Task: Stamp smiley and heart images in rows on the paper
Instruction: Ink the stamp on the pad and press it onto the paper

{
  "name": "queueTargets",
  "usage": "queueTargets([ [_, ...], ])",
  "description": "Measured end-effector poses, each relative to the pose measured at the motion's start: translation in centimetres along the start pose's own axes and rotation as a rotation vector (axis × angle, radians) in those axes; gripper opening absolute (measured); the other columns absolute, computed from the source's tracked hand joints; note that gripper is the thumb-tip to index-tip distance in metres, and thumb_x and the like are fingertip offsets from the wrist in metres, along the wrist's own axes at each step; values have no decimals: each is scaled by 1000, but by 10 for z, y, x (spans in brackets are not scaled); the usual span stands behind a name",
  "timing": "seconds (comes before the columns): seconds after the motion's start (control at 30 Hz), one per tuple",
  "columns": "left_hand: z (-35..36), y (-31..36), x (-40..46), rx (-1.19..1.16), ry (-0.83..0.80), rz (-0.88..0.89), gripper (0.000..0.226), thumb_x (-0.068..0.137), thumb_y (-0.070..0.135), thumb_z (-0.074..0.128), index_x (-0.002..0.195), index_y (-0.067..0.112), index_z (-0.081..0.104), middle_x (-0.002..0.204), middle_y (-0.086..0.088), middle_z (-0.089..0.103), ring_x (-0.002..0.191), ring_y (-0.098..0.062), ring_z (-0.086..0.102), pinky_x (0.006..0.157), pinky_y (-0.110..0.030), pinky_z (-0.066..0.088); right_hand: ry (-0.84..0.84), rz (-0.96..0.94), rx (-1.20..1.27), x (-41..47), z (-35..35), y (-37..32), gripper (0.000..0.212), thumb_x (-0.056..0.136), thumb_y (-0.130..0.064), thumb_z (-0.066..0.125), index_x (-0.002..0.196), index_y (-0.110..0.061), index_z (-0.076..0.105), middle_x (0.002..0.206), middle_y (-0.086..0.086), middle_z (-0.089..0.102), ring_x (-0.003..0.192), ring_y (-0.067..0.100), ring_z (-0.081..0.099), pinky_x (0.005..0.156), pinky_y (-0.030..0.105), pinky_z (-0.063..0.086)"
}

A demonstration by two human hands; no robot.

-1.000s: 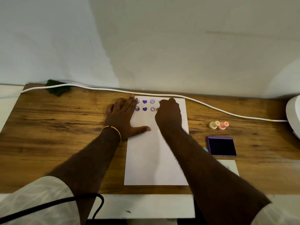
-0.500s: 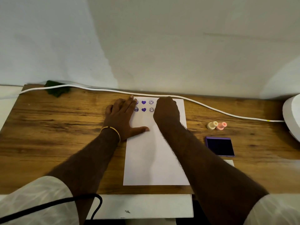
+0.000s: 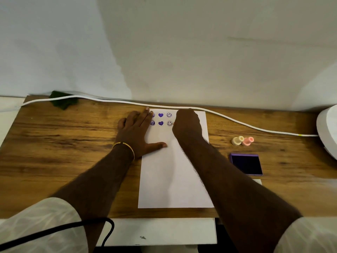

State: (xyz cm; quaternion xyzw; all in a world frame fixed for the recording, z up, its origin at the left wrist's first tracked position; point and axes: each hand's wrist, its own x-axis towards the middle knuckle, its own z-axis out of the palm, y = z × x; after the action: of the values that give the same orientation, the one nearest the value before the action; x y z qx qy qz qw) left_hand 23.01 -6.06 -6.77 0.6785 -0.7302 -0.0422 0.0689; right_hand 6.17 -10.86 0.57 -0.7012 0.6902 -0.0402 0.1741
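The right hand [image 3: 187, 125] is curled, its contents hidden, at the second row's fourth slot on the paper [image 3: 173, 172], pinned flat by the left hand [image 3: 135, 132]; the ink pad [image 3: 246, 164] lies rightward.

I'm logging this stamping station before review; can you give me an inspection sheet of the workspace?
Surface: brown wood-grain tabletop.
Job's things: white paper sheet, two rows of purple smileys and hearts at its far end; purple square ink pad; cream stamp and pink stamp lying beside it.
Clutter: dark green cloth.
Grippers: left hand flat, pressing the paper; right hand curled at the second row, stamp hidden.
Cables: white cable; black cable.
Surroundings: plain wall; white rounded object.
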Motion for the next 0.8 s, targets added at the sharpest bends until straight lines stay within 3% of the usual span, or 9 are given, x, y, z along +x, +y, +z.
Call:
queueTargets([
  [0.43,-8,1,4,-58,-70,-40,119,53,99,34,149,29,23,159,8,21,139,-23,21,108,-50,20,-6,21,50,2,0,0,23,90,-14,60,111,-8,65,116,13,63,109,30,61,86,34,50],
  [0.57,-16,6,8,-46,-139,-67,121,51,97,41,149,30,21,159,8,19,140,-23,19,109,-50,20,35,-4,176,-3,2,20,31,94,-22,60,121,-8,62,128,10,59,122,25,51,100,28,35],
  [0.67,-23,9,11,-51,-172,-83,124,47,97,47,149,30,23,159,9,19,138,-22,21,108,-50,21,93,135,546,-7,-13,36,24,86,-24,71,104,-9,74,105,10,72,101,26,63,92,28,43],
  [0.73,-27,12,13,-59,-201,-97,126,45,96,50,149,30,23,159,9,19,139,-22,20,108,-50,21,-4,310,1102,-18,-29,47,11,83,-16,74,90,-8,76,82,9,71,77,26,62,77,30,54],
  [0.8,-29,13,15,-64,-240,-120,128,44,95,52,150,30,20,159,10,16,140,-22,18,109,-51,19,-149,455,1527,-34,-40,60,5,84,-11,73,87,-7,73,75,7,69,67,19,63,66,25,58],
])
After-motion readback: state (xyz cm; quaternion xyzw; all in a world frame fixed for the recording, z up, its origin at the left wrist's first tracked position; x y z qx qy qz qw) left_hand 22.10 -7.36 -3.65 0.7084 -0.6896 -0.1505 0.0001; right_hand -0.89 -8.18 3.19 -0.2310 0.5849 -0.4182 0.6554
